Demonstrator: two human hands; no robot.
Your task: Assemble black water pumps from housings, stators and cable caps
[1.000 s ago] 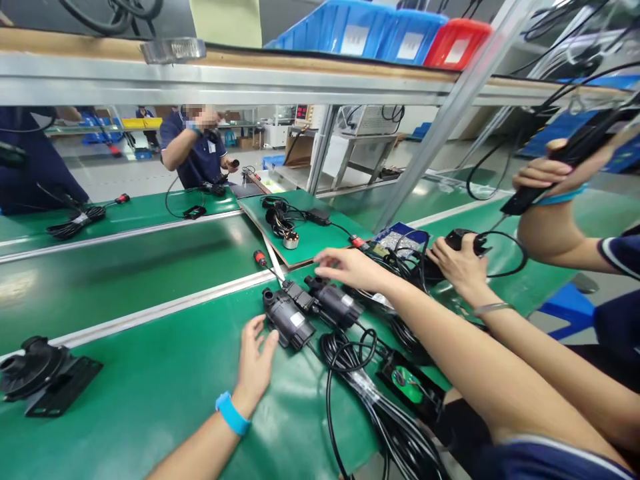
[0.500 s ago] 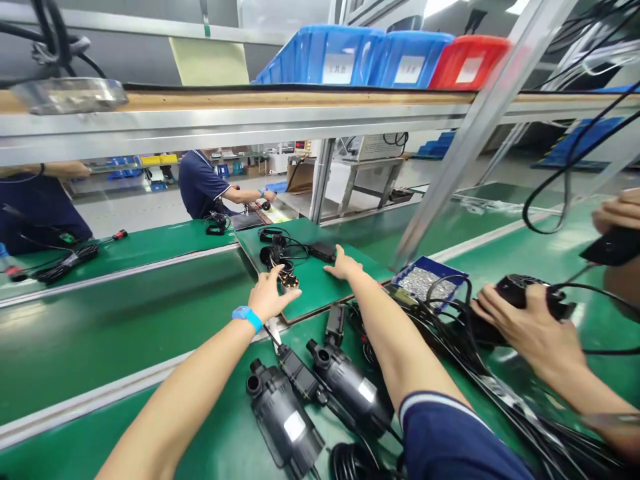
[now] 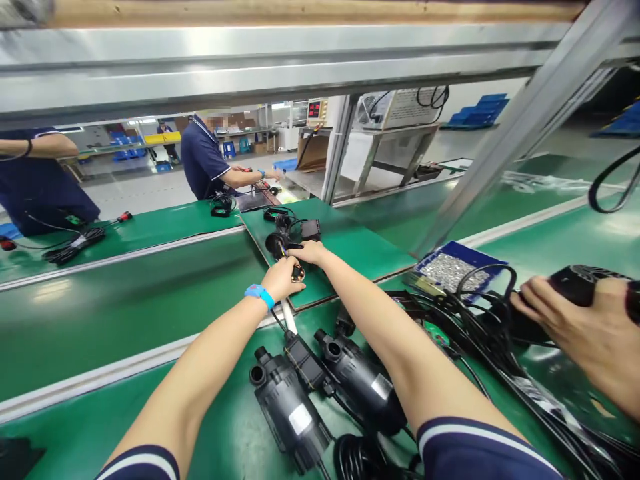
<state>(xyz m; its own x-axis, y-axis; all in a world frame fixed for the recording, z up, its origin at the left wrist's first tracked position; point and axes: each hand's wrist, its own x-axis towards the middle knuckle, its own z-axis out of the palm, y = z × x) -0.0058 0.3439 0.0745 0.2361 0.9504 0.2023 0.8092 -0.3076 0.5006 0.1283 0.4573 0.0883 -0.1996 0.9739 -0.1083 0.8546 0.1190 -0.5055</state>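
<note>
My left hand (image 3: 281,281), with a blue wristband, is closed on a small round part (image 3: 299,273) with copper-coloured pieces around its edge. Right beside it, my right hand (image 3: 311,253) has its fingers together by thin wires; what they pinch is hidden. A black round-mouthed housing (image 3: 275,245) touches this spot, with a black box (image 3: 311,230) and cable behind it. All of these are over a raised green board (image 3: 365,243). Below my forearms lie two black pumps, one on the left (image 3: 290,407) and one on the right (image 3: 363,383), with a black cable box (image 3: 304,360) between them.
A blue tray (image 3: 453,267) of small metal pieces stands right of the board, near a bundle of black cables (image 3: 480,347). A co-worker's hand (image 3: 575,327) grips a black part at far right. A metal post (image 3: 495,153) and an overhead shelf beam (image 3: 280,57) frame the bench.
Both hands have come together: the left has closed on the round part, and the right has moved left from the black box to the wires. The view has tilted down.
</note>
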